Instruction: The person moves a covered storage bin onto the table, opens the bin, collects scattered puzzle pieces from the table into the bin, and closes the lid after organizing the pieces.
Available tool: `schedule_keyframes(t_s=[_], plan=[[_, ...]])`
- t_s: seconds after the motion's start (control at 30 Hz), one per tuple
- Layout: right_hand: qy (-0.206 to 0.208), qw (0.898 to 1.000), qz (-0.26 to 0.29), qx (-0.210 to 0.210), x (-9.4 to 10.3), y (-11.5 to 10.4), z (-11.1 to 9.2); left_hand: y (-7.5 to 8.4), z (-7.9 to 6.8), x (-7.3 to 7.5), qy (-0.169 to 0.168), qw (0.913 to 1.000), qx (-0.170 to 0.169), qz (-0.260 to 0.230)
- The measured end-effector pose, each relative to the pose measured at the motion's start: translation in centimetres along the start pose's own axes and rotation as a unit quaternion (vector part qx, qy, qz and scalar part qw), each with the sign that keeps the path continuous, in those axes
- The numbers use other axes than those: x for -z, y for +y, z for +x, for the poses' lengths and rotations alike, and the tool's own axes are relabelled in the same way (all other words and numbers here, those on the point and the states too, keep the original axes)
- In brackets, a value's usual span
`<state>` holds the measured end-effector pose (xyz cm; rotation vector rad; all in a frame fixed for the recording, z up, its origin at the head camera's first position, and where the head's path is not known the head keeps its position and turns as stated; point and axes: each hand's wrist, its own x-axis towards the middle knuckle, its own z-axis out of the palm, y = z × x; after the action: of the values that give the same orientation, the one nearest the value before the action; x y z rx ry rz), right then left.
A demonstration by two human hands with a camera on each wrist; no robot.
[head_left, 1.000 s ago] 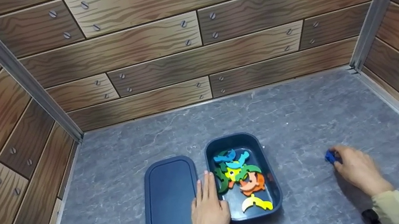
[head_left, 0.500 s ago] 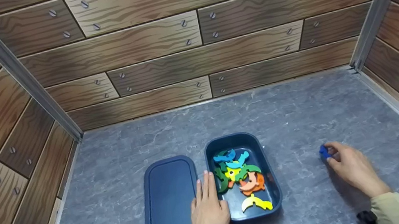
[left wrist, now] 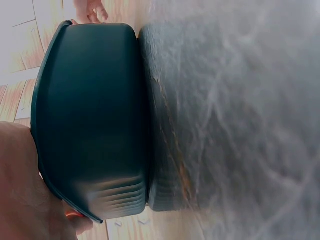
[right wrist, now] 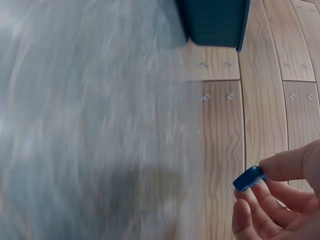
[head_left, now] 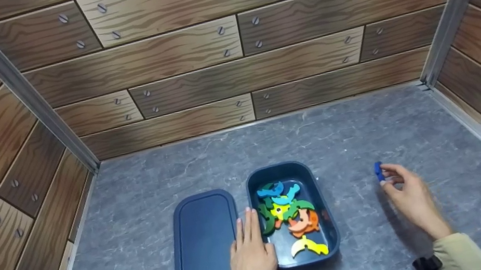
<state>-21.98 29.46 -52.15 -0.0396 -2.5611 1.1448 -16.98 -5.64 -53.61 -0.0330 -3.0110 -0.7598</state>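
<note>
My right hand pinches a small dark blue piece between thumb and fingertips, raised above the table to the right of the box. In the right wrist view the blue piece sticks out past the fingers; its exact shape is hard to tell. A navy plastic box holds several flat coloured shapes: a yellow one, an orange one, green ones and light blue ones. My left hand rests with straight fingers on the box's left rim.
A navy lid lies flat on the grey marbled table, left of the box and partly behind the left hand. Wood-patterned walls enclose the back and both sides.
My right hand has lifted the blue piece off the table area and moved it left and a little farther from me. The left hand, box and lid stay put.
</note>
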Motion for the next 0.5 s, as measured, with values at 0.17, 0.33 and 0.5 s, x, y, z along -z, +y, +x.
schedule_keyframes(t_s=[0.17,0.33,0.5], plan=[[0.016,0.996,0.089,0.0,-0.9,-0.6,0.0,0.0,-0.1,-0.1,-0.005,1.0,0.002,-0.003],[-0.016,0.978,0.203,-0.039,-1.2,-1.4,0.0,0.0,-0.2,-0.1,0.009,0.9999,-0.011,-0.001],[-0.028,0.958,0.27,-0.095,-1.5,-2.3,0.2,0.0,-0.2,-0.1,0.017,0.9997,-0.016,-0.001]])
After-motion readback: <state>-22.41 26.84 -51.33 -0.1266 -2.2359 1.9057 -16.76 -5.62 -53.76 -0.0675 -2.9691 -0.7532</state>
